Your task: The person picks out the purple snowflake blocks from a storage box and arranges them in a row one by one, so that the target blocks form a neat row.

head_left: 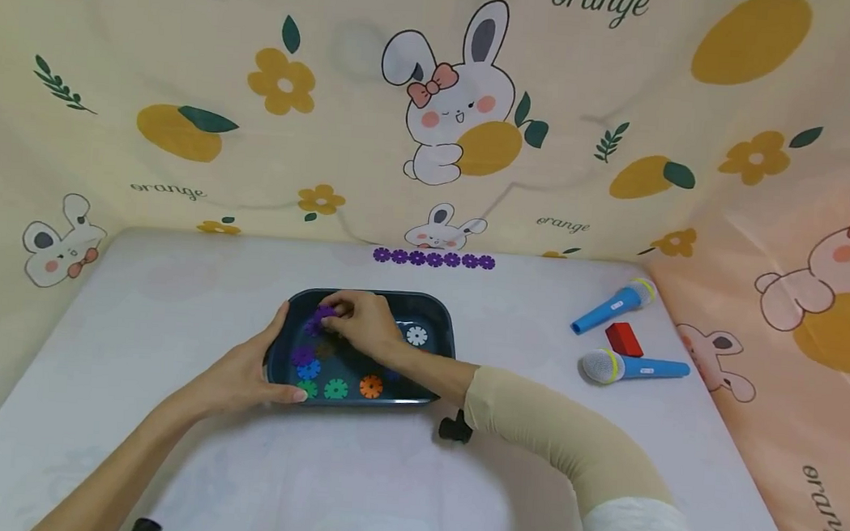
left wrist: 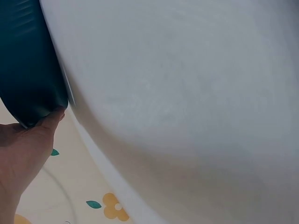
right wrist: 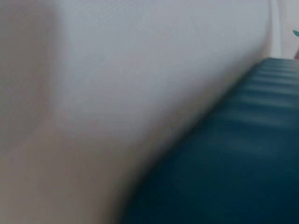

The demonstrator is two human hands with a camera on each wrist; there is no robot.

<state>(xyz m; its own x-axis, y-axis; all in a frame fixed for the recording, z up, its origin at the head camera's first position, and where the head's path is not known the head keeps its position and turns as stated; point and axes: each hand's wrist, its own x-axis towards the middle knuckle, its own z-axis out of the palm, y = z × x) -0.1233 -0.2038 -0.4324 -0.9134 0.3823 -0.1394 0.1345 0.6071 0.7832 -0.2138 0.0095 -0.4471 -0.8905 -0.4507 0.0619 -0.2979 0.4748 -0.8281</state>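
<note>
A dark teal tray point(head_left: 349, 366) holds several loose snowflake discs, among them an orange disc point(head_left: 370, 386), a green disc point(head_left: 336, 388) and a white disc point(head_left: 417, 335). My left hand point(head_left: 243, 372) grips the tray's left end, thumb at the near corner and fingers along the far side. In the left wrist view that hand point(left wrist: 28, 154) touches the tray's outer wall point(left wrist: 28, 56). Over the tray's left part, my right hand point(head_left: 365, 323) pinches a purple snowflake disc point(head_left: 325, 312); its fingertips partly cover it. The right wrist view shows the tray's wall point(right wrist: 233, 163), blurred.
Along the table's back edge lies a row of several purple discs point(head_left: 434, 259). To the right are two blue toy microphones point(head_left: 616, 306) point(head_left: 648, 368) with a red block point(head_left: 623, 339) between them. A small black object point(head_left: 455, 428) sits beside the right forearm.
</note>
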